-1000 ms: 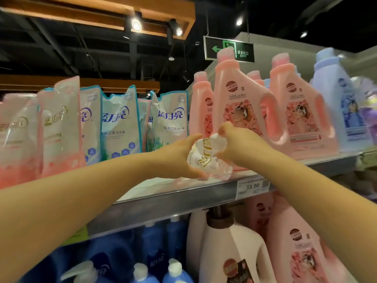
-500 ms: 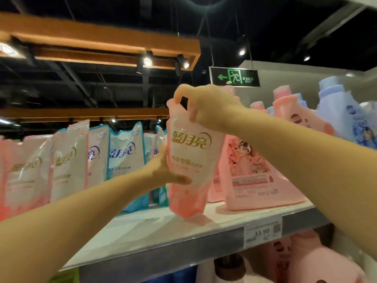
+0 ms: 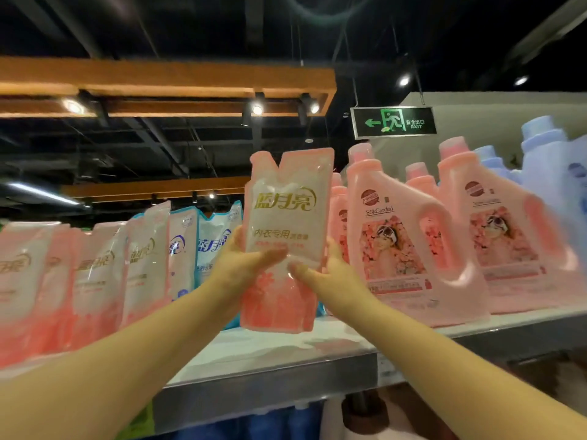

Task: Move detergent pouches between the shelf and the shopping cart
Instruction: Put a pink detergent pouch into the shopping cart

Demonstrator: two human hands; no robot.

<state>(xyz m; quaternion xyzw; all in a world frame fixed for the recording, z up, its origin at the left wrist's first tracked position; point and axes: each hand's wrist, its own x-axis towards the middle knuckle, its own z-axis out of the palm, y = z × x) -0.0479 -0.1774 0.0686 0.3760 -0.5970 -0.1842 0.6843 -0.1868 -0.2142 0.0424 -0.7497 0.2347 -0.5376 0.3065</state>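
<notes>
Pouches of pink-and-white soft plastic [image 3: 95, 274] stand left of the upright pink detergent pouch [image 3: 282, 239], which my left hand [image 3: 241, 265] and right hand [image 3: 330, 271] clamp, thumbs across its front, above the grey metal shelf [image 3: 270, 376]; pink plastic jugs [image 3: 394, 236] stand right of it.

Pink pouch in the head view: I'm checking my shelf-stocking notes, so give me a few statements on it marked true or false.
1. Both hands, left hand and right hand, hold the pink pouch. True.
2. The pouch lies flat on the shelf. False: it is held upright.
3. Pink bottles stand right of the pouch. True.
4. The exit sign has a red arrow. False: green, pointing left.
</notes>
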